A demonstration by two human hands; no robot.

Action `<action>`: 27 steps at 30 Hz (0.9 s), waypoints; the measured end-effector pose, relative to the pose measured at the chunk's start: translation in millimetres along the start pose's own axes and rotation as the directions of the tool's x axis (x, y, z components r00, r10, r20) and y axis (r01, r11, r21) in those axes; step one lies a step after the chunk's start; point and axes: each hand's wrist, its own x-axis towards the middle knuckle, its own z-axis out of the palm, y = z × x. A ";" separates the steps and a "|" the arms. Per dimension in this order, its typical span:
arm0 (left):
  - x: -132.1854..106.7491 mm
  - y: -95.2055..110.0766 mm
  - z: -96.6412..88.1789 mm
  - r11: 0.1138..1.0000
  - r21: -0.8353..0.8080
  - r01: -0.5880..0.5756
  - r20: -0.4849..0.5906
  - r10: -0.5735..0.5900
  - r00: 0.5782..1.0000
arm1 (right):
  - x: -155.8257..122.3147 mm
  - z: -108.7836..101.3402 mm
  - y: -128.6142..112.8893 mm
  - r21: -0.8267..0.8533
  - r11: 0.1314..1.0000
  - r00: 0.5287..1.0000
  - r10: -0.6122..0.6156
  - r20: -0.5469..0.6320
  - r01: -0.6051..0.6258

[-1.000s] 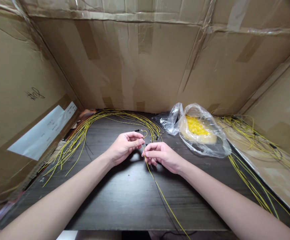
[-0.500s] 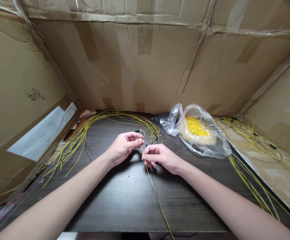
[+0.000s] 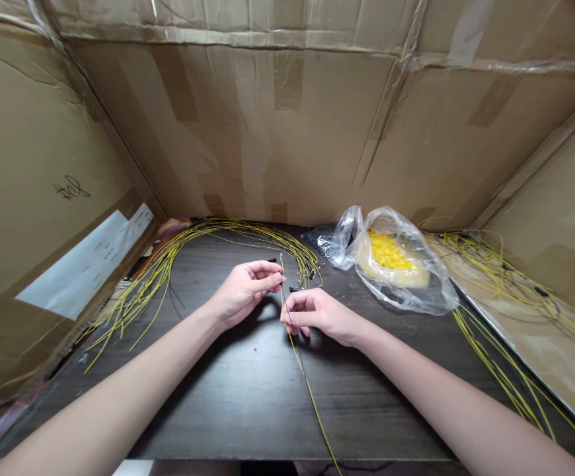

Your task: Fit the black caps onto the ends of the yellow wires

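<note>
Yellow wire [image 3: 295, 350] runs up and down between the two hands, and its top end pokes up just above the grip. The left hand [image 3: 245, 294] pinches it tight with the thumb and fingers. The right hand [image 3: 317, 317] is just below the pinch, with its fingers curled and their tips [image 3: 287, 316] right beside the wire, but I cannot tell if they are holding it. From there, the wire hangs down and out over the front edge of the table. A thin black wire [image 3: 301, 360] runs close beside it.

Under the hands is a dark wood table [image 3: 248, 410]. Small black bits [image 3: 295, 289] lie just past the grip. Behind the left hand, a big curved bunch of yellow wires [image 3: 168, 264] lies on the table. Past the right hand, a clear plastic bag [image 3: 406, 291] holds a pile of small yellow pieces [image 3: 389, 251]. Farther right, more tangled yellow wires [image 3: 505, 284] lie on a flat sheet of cardboard [image 3: 565, 357].

Big brown cardboard walls [image 3: 268, 132] stand behind the table and on both sides, with strips of tape [image 3: 287, 79] on them. The wall to the left of the grip has a white paper label [image 3: 84, 264] and black writing [image 3: 72, 188]
</note>
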 end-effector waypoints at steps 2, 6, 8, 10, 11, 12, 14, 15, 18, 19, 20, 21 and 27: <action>0.1 0.0 -0.7 1.000 0.001 -0.002 0.004 0.002 1.000 | -0.1 0.1 -0.6 -0.010 1.000 1.000 0.004 0.004 -0.004; 0.0 -0.7 -2.1 1.000 0.004 -0.005 0.002 0.005 1.000 | -0.8 1.7 -3.8 -0.033 0.999 1.000 0.019 0.003 -0.019; 0.1 -1.0 -2.3 1.000 0.004 -0.007 0.002 0.007 1.000 | -1.0 2.5 -5.0 -0.041 0.999 1.000 0.023 0.004 -0.023; 0.2 -1.2 -2.3 1.000 0.006 -0.008 0.002 0.008 1.000 | -1.1 2.9 -5.4 -0.050 0.998 1.000 0.025 0.006 -0.024; 0.2 -1.2 -2.3 1.000 0.006 -0.008 0.001 0.008 1.000 | -1.0 3.0 -5.3 -0.055 0.998 1.000 0.025 0.008 -0.025; 0.3 -1.3 -2.4 1.000 0.006 -0.006 -0.001 0.006 1.000 | -1.0 2.9 -5.0 -0.059 0.998 1.000 0.025 0.009 -0.025; 0.4 -1.6 -2.8 1.000 0.007 -0.002 -0.003 0.002 1.000 | -0.9 2.7 -4.1 -0.066 0.998 1.000 0.024 0.012 -0.023; 0.5 -1.8 -3.2 1.000 0.008 0.000 -0.002 0.000 1.000 | -0.8 2.6 -3.7 -0.068 0.997 1.000 0.022 0.012 -0.021; 0.9 -2.5 -4.3 1.000 0.007 -0.001 0.002 0.001 1.000 | -0.8 2.6 -3.2 -0.079 0.997 1.000 0.020 0.012 -0.019; 1.0 -2.7 -4.5 1.000 0.005 -0.002 0.001 0.002 1.000 | -0.8 2.8 -3.1 -0.081 0.996 1.000 0.021 0.011 -0.020; 1.0 -2.7 -4.6 1.000 0.002 -0.004 0.000 0.004 1.000 | -0.7 3.0 -3.1 -0.082 0.996 1.000 0.021 0.009 -0.021; 1.0 -2.6 -4.6 1.000 -0.002 -0.004 -0.002 0.004 1.000 | -0.5 3.2 -3.0 -0.078 0.997 1.000 0.021 0.004 -0.020; 0.1 -2.1 -3.4 1.000 -0.012 0.001 -0.006 -0.001 1.000 | 2.8 2.7 1.1 0.112 0.994 0.995 0.008 -0.098 0.003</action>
